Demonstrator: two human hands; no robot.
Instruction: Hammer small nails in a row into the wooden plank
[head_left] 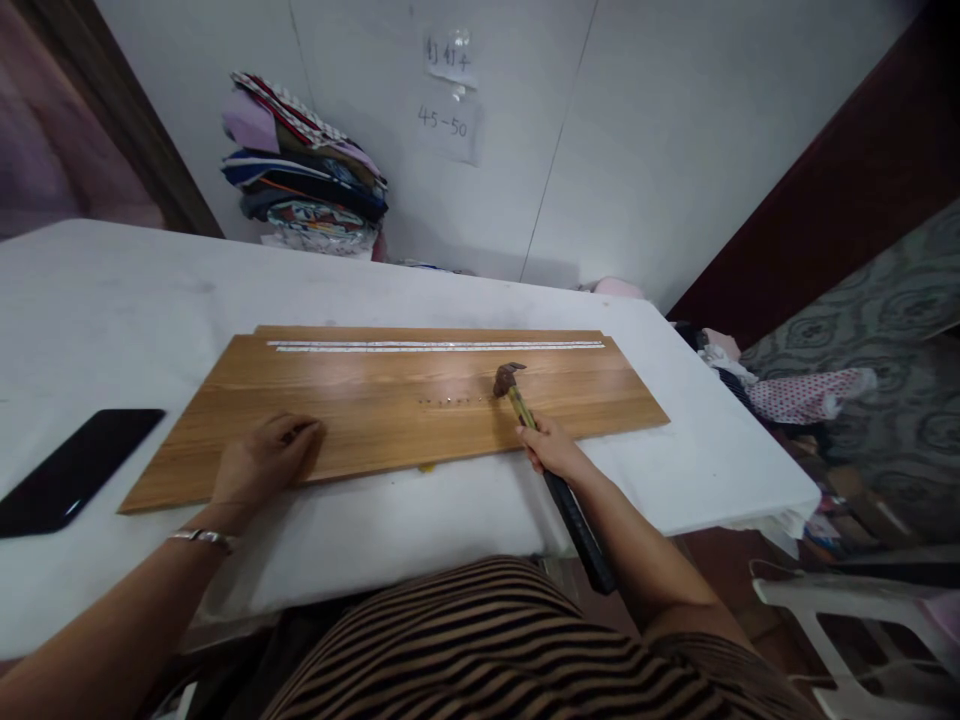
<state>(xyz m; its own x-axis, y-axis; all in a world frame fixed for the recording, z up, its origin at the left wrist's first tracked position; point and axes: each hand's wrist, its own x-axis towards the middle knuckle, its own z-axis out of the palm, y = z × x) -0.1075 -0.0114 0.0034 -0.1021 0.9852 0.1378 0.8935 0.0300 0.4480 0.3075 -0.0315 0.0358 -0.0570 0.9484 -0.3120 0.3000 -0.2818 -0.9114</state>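
A long wooden board (360,420) lies flat before me. Near its middle, a short row of small nails (450,401) sticks up from the surface. My right hand (551,445) grips a claw hammer (517,400) partway along the shaft; the rusty head is over the board, just right of the nails, and the black handle end points back towards me. My left hand (266,460) rests on the left part of the board, fingers curled and pinched together. Whether something small is in that pinch is hidden. Two thin white strips (442,346) run along the board's far side.
The board lies on a white table (187,290), with a black phone (75,470) at the left. Folded clothes (307,170) are stacked against the back wall. A white plastic chair (840,620) stands at the lower right, and cloths (802,395) lie beyond the table's right edge.
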